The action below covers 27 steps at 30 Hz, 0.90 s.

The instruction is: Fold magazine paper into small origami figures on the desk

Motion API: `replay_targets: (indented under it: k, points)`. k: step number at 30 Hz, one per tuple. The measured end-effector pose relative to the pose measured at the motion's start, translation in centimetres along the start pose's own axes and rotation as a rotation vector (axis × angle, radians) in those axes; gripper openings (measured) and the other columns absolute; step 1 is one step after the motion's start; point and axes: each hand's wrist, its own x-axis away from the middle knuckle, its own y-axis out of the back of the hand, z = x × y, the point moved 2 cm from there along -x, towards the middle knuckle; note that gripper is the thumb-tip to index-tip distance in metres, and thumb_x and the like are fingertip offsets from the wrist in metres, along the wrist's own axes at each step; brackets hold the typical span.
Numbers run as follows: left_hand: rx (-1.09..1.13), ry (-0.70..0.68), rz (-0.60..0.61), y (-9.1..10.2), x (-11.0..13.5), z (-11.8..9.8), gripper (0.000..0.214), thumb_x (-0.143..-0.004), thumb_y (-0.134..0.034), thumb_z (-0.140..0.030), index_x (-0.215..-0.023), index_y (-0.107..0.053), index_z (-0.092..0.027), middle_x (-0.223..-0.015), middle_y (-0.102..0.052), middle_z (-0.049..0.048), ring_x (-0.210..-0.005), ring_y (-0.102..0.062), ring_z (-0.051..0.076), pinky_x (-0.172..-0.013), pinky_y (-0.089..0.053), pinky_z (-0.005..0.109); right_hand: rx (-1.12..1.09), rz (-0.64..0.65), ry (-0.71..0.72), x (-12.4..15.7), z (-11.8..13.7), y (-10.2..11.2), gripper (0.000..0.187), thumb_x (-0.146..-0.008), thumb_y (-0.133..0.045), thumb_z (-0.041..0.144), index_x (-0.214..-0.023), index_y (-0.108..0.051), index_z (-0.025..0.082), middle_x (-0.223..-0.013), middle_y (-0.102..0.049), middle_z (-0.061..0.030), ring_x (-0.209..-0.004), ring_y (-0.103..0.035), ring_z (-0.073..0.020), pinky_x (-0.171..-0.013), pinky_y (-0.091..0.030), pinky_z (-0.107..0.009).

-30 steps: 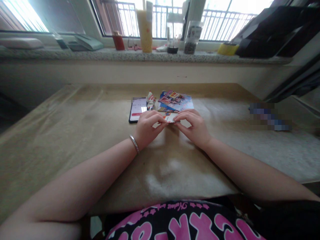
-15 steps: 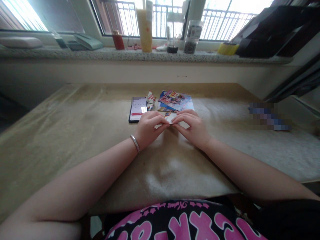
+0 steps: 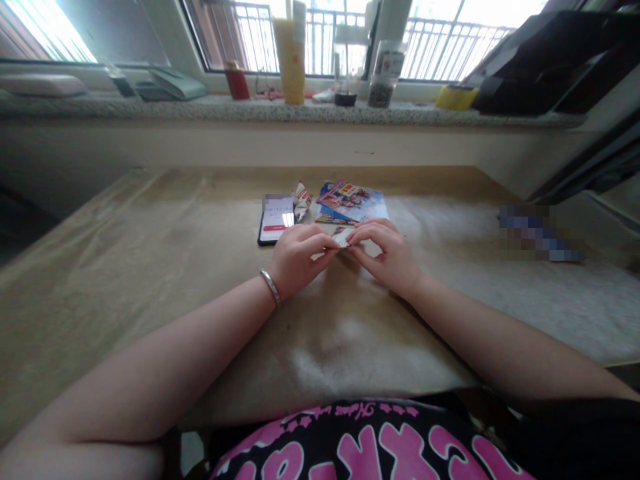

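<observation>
Between my two hands is a small piece of folded paper point(image 3: 343, 237), white with some printed colour. My left hand point(image 3: 303, 252) pinches its left edge between thumb and fingers. On the other side my right hand point(image 3: 384, 253) grips the right edge, the thumb below and the fingers on top. Fingers cover part of the paper, so its full shape is hidden. Just beyond the hands lies a stack of colourful printed sheets point(image 3: 357, 200). A folded paper shape point(image 3: 302, 199) in red and white stands beside the phone point(image 3: 274, 220), which lies near my left hand.
A beige cover lies over the table point(image 3: 150, 280). To the right is a blurred bluish object point(image 3: 540, 233). Along the stone windowsill point(image 3: 200, 110) stand a red bottle point(image 3: 236, 81), a tall yellow container point(image 3: 290, 63), clear containers and a yellow roll point(image 3: 456, 97).
My fingers have shifted slightly on the paper, and its visible face has tilted, showing different print. The right hand is a little farther from the left. The other things stay put.
</observation>
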Motion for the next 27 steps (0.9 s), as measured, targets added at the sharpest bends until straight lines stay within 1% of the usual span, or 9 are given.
replay_targets:
  k: [4, 11, 15, 19, 21, 23, 27]
  points:
    - [-0.026, 0.020, 0.007, 0.03, -0.05, -0.05, 0.009, -0.080, -0.060, -0.023, -0.071, -0.061, -0.019, -0.074, -0.063, 0.0000, -0.069, -0.056, 0.012, -0.067, -0.042, 0.026, 0.015, 0.035, 0.030, -0.06, 0.29, 0.07, 0.004, -0.080, -0.059, 0.021, -0.079, -0.060, 0.025, -0.083, -0.069, -0.0014, -0.091, -0.061, -0.0187, -0.088, -0.048, -0.039]
    - [-0.072, 0.008, 0.050, -0.11, 0.05, -0.06, 0.011, -0.079, -0.059, -0.024, -0.069, -0.059, -0.020, -0.075, -0.062, -0.0003, -0.070, -0.056, 0.012, -0.071, -0.042, 0.027, 0.085, 0.061, 0.099, -0.03, 0.63, 0.50, 0.005, -0.080, -0.059, 0.021, -0.079, -0.061, 0.026, -0.086, -0.069, -0.0006, -0.096, -0.059, -0.0193, -0.090, -0.047, -0.038]
    - [-0.037, -0.024, 0.043, -0.15, 0.00, -0.05, 0.010, -0.081, -0.057, -0.023, -0.071, -0.058, -0.019, -0.076, -0.062, 0.0006, -0.071, -0.057, 0.012, -0.069, -0.043, 0.026, 0.090, 0.074, 0.152, -0.04, 0.70, 0.38, 0.007, -0.082, -0.058, 0.020, -0.082, -0.062, 0.026, -0.085, -0.069, -0.0006, -0.095, -0.059, -0.0185, -0.087, -0.048, -0.036]
    - [-0.029, -0.045, 0.100, -0.27, -0.05, -0.12, 0.009, -0.084, -0.056, -0.025, -0.079, -0.061, -0.020, -0.082, -0.066, 0.0003, -0.075, -0.059, 0.013, -0.071, -0.043, 0.026, 0.077, 0.073, 0.197, -0.08, 0.86, 0.18, 0.006, -0.083, -0.058, 0.021, -0.081, -0.063, 0.025, -0.084, -0.069, -0.0009, -0.092, -0.060, -0.0179, -0.085, -0.049, -0.035]
    - [-0.044, -0.047, 0.128, -0.34, -0.06, -0.13, 0.011, -0.086, -0.057, -0.027, -0.078, -0.062, -0.020, -0.082, -0.068, -0.0003, -0.076, -0.060, 0.013, -0.071, -0.042, 0.026, 0.076, 0.067, 0.182, -0.04, 0.93, 0.12, 0.005, -0.082, -0.059, 0.021, -0.080, -0.063, 0.025, -0.083, -0.069, -0.0014, -0.091, -0.059, -0.0182, -0.084, -0.049, -0.036]
    - [-0.055, -0.047, 0.136, -0.37, -0.07, -0.11, 0.015, -0.086, -0.057, -0.028, -0.075, -0.063, -0.020, -0.080, -0.068, -0.0009, -0.074, -0.060, 0.012, -0.070, -0.042, 0.026, 0.072, 0.063, 0.135, 0.02, 0.93, 0.07, 0.004, -0.081, -0.060, 0.022, -0.080, -0.062, 0.024, -0.083, -0.068, -0.0023, -0.089, -0.059, -0.0186, -0.083, -0.049, -0.036]
    - [-0.057, -0.036, 0.112, -0.40, -0.07, 0.06, 0.015, -0.085, -0.058, -0.031, -0.075, -0.065, -0.022, -0.078, -0.068, -0.0011, -0.073, -0.061, 0.013, -0.070, -0.042, 0.027, 0.040, 0.060, 0.064, 0.06, 0.85, -0.05, 0.002, -0.080, -0.059, 0.021, -0.080, -0.060, 0.023, -0.083, -0.067, -0.0031, -0.087, -0.059, -0.0185, -0.082, -0.048, -0.036]
